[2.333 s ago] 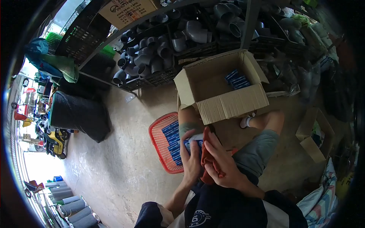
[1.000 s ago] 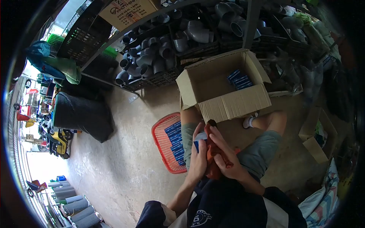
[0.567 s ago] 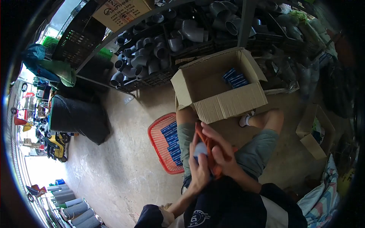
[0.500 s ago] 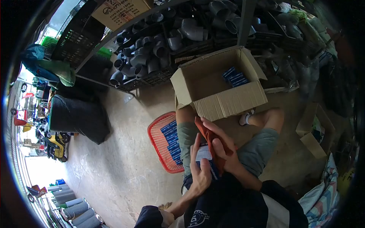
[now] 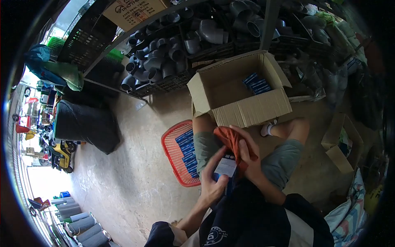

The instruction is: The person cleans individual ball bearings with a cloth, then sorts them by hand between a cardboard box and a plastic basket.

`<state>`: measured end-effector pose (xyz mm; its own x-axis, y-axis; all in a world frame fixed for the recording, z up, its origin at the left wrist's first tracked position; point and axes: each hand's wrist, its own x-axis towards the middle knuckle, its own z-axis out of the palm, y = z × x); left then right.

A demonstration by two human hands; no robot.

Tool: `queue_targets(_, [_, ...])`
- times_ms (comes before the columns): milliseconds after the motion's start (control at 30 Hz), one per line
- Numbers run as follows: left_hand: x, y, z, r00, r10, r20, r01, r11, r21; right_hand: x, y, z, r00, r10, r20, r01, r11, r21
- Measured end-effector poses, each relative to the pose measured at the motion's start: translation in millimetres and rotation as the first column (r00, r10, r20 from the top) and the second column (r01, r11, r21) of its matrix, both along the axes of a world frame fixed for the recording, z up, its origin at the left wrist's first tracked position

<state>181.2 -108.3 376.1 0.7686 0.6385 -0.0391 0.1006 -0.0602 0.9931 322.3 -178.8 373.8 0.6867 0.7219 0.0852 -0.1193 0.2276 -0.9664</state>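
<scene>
A small blue and white box [image 5: 226,168] sits in my left hand [image 5: 212,181], its fingers and thumb closed along the sides. My right hand [image 5: 250,161] grips a bunched orange-red cloth [image 5: 231,141], which lies against the box's right side. Both hands are over my lap, between my knees. Left of my leg stands a red plastic basket [image 5: 168,151] holding several blue boxes [image 5: 187,152]. In front of my knees is an open cardboard carton [image 5: 251,112] with a few blue boxes [image 5: 257,84] at its right inside.
Black crates of grey pipe elbows [image 5: 154,64] fill a metal rack ahead. A smaller open carton [image 5: 339,158] is at the right, near a striped sack [image 5: 349,210]. Dark rolled netting [image 5: 84,125] stands to the left, with grey rolls [image 5: 84,226] at lower left.
The box has turned more upright in my left hand, showing its white face and end. The cloth is now bunched up in my right hand rather than stretched long. The view has shifted slightly.
</scene>
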Motion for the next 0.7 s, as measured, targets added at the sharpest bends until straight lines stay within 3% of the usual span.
queue_targets(33, [0, 4, 9, 1.000, -0.018, -0.009, 0.017, 0.993, -0.119, 1, -7, 0, 0.997, 0.051, 0.049, -0.050, 0.999, -0.020])
queue_targets(133, [13, 20, 17, 1.000, 0.022, 0.014, -0.019, 0.988, -0.152, 12, -21, 11, 0.948, 0.199, 0.247, -0.192, 0.980, -0.050])
queue_targets(267, [13, 29, 17, 0.993, -0.106, -0.046, 0.100, 0.988, -0.114, 25, -28, 20, 0.839, 0.295, 0.457, -0.286, 0.954, -0.089])
queue_targets(367, [19, 31, 26, 0.984, -0.146, -0.102, 0.139, 0.988, -0.069, 25, -23, 12, 0.828, 0.242, 0.506, -0.318, 0.946, 0.067])
queue_targets(567, [24, 32, 18, 0.979, -0.202, -0.018, 0.203, 0.977, 0.066, 32, -19, 1, 0.835, 0.143, 0.531, -0.303, 0.925, 0.228])
queue_targets(633, [29, 26, 17, 0.985, -0.170, 0.041, 0.174, 0.945, -0.278, 32, -22, -8, 0.868, 0.113, 0.484, -0.217, 0.962, 0.166])
queue_targets(700, [30, 21, 16, 0.977, -0.171, 0.128, 0.214, 0.813, -0.542, 33, -22, -5, 0.865, 0.107, 0.490, -0.194, 0.972, 0.131])
